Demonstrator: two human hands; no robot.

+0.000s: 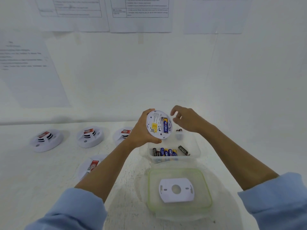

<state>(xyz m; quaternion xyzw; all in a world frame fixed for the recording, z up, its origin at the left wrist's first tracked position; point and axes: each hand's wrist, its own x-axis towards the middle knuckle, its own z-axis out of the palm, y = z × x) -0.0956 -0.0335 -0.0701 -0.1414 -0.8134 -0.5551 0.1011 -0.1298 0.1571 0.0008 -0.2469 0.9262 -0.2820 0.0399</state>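
My left hand (141, 130) grips a round white smoke detector (156, 120) by its edge and holds it up with its back side towards me. A blue battery (165, 125) sits in the open battery bay beside a yellow label. Just right of the detector my right hand (186, 119) hovers with loosely curled fingers and holds nothing. Below them a clear plastic box (197, 151) contains several batteries (166, 152), blue and black. A white mounting plate (176, 190) lies on the green-rimmed box lid (206, 180) near me.
Several more white smoke detectors with red labels lie on the white table: one at the far left (46, 140), one beside it (90, 136), one partly behind my left wrist (123, 133), and one under my left forearm (90, 166). Printed sheets hang on the wall behind.
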